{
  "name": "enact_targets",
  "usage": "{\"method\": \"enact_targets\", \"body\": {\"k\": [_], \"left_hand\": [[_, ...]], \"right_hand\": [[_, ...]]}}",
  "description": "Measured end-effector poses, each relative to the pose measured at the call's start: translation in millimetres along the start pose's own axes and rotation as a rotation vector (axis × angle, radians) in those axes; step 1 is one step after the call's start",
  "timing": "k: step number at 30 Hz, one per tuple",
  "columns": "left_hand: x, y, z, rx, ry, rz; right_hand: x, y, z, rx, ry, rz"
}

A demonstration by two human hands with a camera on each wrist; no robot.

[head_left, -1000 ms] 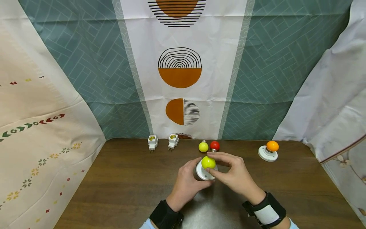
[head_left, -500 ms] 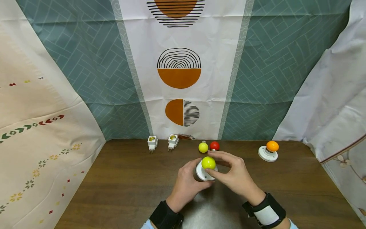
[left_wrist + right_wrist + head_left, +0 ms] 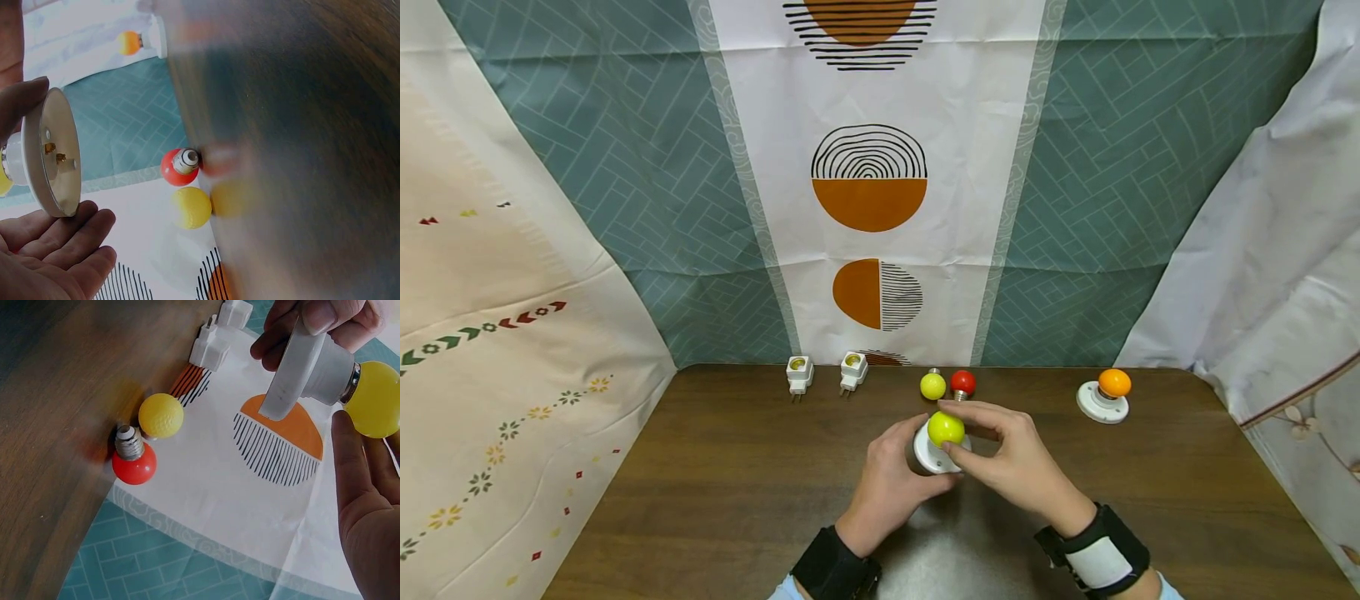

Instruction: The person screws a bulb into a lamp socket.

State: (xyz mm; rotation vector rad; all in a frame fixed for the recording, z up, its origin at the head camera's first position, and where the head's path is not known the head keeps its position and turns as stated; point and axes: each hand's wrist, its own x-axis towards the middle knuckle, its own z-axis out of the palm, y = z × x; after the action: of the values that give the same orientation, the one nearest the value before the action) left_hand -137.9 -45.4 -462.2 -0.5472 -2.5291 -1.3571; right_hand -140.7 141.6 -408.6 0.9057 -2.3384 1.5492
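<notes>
My left hand (image 3: 891, 475) grips a white round-based lamp holder (image 3: 929, 454) by the rim of its base, above the table. In the left wrist view the hollow underside of the base (image 3: 61, 165) shows brass terminals. A yellow light bulb (image 3: 946, 427) sits in the holder's mouth, a narrow band of its metal cap showing in the right wrist view. My right hand (image 3: 1011, 454) holds this bulb between thumb and fingers. Just beyond the hands lie a second yellow bulb (image 3: 933, 386) and a red bulb (image 3: 963, 382), its screw cap bare.
Two white plug-in sockets (image 3: 801, 375) lie at the back left of the wooden table (image 3: 737, 492). At the back right stands another white lamp holder (image 3: 1102, 406) with an orange bulb (image 3: 1115, 382) in it. A patterned cloth (image 3: 880, 100) hangs behind the table's far edge.
The right fingers have shifted slightly round the yellow bulb, lifting off a little and closing on it again. The left hand and the lamp holder stay in place.
</notes>
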Motion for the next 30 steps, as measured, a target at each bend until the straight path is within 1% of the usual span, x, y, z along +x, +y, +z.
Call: {"method": "enact_targets", "body": {"k": [5,10,13,17,24,30], "left_hand": [[0.1,0.1,-0.3,-0.002,-0.001,-0.004],[0.0,0.3,-1.0,-0.012,-0.004,-0.007],[0.2,0.2,-1.3,-0.010,-0.001,-0.003],[0.1,0.3,-1.1,-0.004,0.004,0.005],[-1.1,1.0,-1.5,0.001,0.004,-0.001],[-1.3,1.4,-3.1,0.009,0.004,-0.005]], "right_hand": [[3,-18,0.3,0.010,0.057,-0.008],[6,-35,-1.8,0.016,0.080,0.015],[7,-38,-2.2,0.010,0.092,0.037],[7,-38,-1.3,0.001,0.109,0.045],[7,-38,-1.0,-0.025,0.101,0.037],[6,-41,-3.1,-0.021,0.043,0.060]]}}
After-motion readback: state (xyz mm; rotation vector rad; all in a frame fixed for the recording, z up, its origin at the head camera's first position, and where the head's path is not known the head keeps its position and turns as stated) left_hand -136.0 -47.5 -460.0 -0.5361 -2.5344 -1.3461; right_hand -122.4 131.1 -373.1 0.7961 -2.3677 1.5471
